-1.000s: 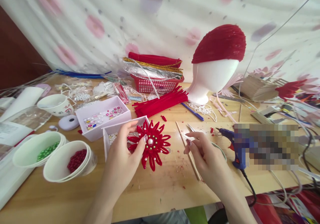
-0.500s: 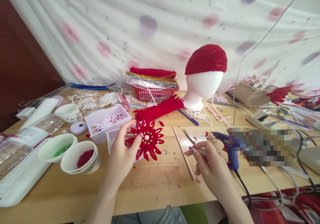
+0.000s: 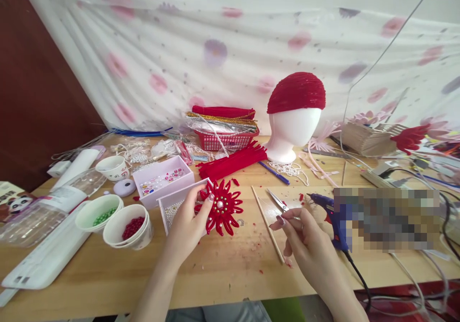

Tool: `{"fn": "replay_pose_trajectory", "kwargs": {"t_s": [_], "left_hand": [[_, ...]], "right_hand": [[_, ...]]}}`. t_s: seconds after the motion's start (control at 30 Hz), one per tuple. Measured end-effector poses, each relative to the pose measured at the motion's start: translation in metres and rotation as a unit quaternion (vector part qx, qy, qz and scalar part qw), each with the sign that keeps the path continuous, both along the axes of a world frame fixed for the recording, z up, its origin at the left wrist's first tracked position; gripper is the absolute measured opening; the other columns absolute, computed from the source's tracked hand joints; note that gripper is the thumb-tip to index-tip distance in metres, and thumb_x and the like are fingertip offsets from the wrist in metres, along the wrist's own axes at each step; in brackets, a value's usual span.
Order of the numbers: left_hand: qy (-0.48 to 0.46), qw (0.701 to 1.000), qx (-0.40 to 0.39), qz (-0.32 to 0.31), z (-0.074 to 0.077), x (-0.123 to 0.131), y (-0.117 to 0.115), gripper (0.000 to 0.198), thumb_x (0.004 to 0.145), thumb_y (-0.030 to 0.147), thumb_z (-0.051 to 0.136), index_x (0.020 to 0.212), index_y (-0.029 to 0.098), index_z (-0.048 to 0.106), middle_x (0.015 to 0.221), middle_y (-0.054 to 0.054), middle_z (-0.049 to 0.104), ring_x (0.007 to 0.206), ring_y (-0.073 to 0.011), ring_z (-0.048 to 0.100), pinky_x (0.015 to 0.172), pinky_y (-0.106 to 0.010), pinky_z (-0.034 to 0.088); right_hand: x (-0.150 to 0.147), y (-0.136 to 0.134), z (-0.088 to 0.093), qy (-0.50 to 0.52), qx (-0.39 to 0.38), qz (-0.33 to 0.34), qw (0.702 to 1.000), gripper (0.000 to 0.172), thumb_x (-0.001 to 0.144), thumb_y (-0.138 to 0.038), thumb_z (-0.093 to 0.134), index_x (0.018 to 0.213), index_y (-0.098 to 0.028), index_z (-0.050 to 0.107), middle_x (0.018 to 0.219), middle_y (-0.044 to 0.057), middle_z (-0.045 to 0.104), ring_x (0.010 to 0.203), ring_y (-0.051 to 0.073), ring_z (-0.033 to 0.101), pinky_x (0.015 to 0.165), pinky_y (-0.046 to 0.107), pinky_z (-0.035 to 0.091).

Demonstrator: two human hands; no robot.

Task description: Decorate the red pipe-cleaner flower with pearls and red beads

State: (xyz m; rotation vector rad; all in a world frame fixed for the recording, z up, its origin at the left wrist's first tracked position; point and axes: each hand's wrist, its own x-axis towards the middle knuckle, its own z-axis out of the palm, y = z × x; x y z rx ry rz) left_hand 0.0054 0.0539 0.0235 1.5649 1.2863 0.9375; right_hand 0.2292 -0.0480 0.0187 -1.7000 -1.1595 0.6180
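My left hand [image 3: 189,224] holds a red pipe-cleaner flower [image 3: 222,207] with a pearl centre and small beads, just above the wooden table [image 3: 223,269]. Thumb and fingers pinch its left petals. My right hand [image 3: 300,233] hovers to the right, its fingers curled and pinched together near the handles of small scissors [image 3: 277,200] lying on the table. What the pinch holds is too small to make out. A thin wooden stick [image 3: 268,224] lies between the two hands. A blue glue gun [image 3: 332,212] rests just right of my right hand.
Two cups of green beads [image 3: 98,212] and red beads [image 3: 128,226] stand at left, with pink bead boxes [image 3: 161,180] behind. Further back are a red basket [image 3: 226,137], red pipe cleaners [image 3: 233,159] and a foam head with a red cap [image 3: 294,113]. Cables clutter the right.
The view has risen and pulled back. My left hand keeps hold of the flower; my right hand has curled tighter and sits a little lower beside the scissors.
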Motion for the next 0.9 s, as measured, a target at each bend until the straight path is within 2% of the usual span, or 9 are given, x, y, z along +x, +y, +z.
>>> {"fn": "replay_pose_trajectory", "kwargs": {"t_s": [0.13,0.23,0.33,0.43,0.53,0.63,0.7,0.8,0.9], "left_hand": [[0.012,1.0,0.024,0.01,-0.001,0.002,-0.004,0.044,0.095,0.034,0.051,0.137,0.023,0.051,0.14,-0.013,0.064,0.123,-0.0272,0.065,0.104,-0.047,0.051],[0.043,0.998,0.044,0.034,0.001,0.002,-0.006,0.049,0.092,0.037,0.054,0.139,0.023,0.05,0.132,-0.013,0.069,0.116,-0.0292,0.068,0.101,-0.049,0.052],[0.084,0.994,0.055,0.049,0.004,0.001,-0.005,0.045,0.091,0.044,0.054,0.131,0.024,0.059,0.126,-0.011,0.073,0.114,-0.0317,0.069,0.1,-0.05,0.05],[0.069,0.996,0.027,0.04,0.007,-0.001,-0.002,0.047,0.091,0.053,0.05,0.125,0.023,0.063,0.123,-0.011,0.074,0.111,-0.0322,0.069,0.096,-0.047,0.052],[0.035,0.999,0.005,0.021,0.007,-0.002,0.0,0.052,0.092,0.057,0.045,0.13,0.024,0.059,0.13,-0.01,0.071,0.117,-0.0303,0.067,0.1,-0.045,0.051],[0.055,0.998,-0.01,0.018,0.007,-0.002,0.003,0.051,0.093,0.059,0.041,0.127,0.025,0.058,0.127,-0.01,0.072,0.117,-0.0309,0.067,0.102,-0.047,0.048],[0.069,0.997,-0.019,0.017,0.006,-0.002,0.005,0.048,0.093,0.059,0.039,0.12,0.025,0.059,0.12,-0.01,0.074,0.113,-0.0324,0.067,0.1,-0.048,0.048],[0.073,0.997,-0.017,0.019,0.003,-0.002,0.007,0.046,0.093,0.058,0.038,0.117,0.025,0.058,0.119,-0.01,0.073,0.113,-0.0332,0.067,0.101,-0.05,0.047],[0.07,0.997,-0.014,0.025,0.0,-0.003,0.007,0.049,0.092,0.06,0.036,0.118,0.024,0.058,0.121,-0.011,0.072,0.116,-0.0343,0.065,0.103,-0.052,0.046]], "right_hand": [[0.0,0.003,-0.01,0.046,0.002,0.007,0.999,0.027,0.096,-0.051,0.055,0.092,-0.025,0.047,0.091,0.008,0.076,0.041,0.012,0.056,0.035,0.023,0.039],[0.0,0.004,-0.016,0.076,0.006,-0.002,0.997,0.031,0.097,-0.055,0.053,0.096,-0.025,0.047,0.093,0.008,0.075,0.043,0.012,0.055,0.034,0.022,0.036],[0.004,0.003,-0.02,0.086,0.001,0.04,0.996,0.035,0.097,-0.059,0.052,0.099,-0.024,0.048,0.097,0.01,0.074,0.046,0.012,0.059,0.036,0.022,0.041],[0.008,0.001,-0.022,0.103,0.011,0.073,0.992,0.036,0.098,-0.058,0.053,0.103,-0.023,0.051,0.095,0.009,0.073,0.047,0.01,0.059,0.038,0.021,0.043],[0.007,0.001,-0.022,0.144,0.024,0.076,0.986,0.035,0.097,-0.057,0.057,0.103,-0.023,0.052,0.091,0.007,0.073,0.045,0.009,0.056,0.038,0.02,0.041],[0.002,0.003,-0.016,0.193,0.041,0.067,0.978,0.04,0.091,-0.06,0.065,0.099,-0.022,0.056,0.081,0.004,0.072,0.04,0.008,0.053,0.035,0.019,0.037],[-0.002,0.005,-0.011,0.245,0.055,0.054,0.967,0.043,0.084,-0.06,0.073,0.094,-0.021,0.059,0.073,0.001,0.069,0.037,0.007,0.051,0.034,0.018,0.034],[-0.004,0.006,-0.004,0.356,0.057,0.033,0.932,0.043,0.074,-0.054,0.085,0.087,-0.019,0.064,0.068,-0.002,0.065,0.036,0.004,0.047,0.033,0.017,0.031],[-0.003,0.005,0.001,0.425,0.054,0.021,0.904,0.04,0.068,-0.048,0.09,0.083,-0.018,0.069,0.069,-0.003,0.059,0.038,0.0,0.035,0.034,0.015,0.026]]}}
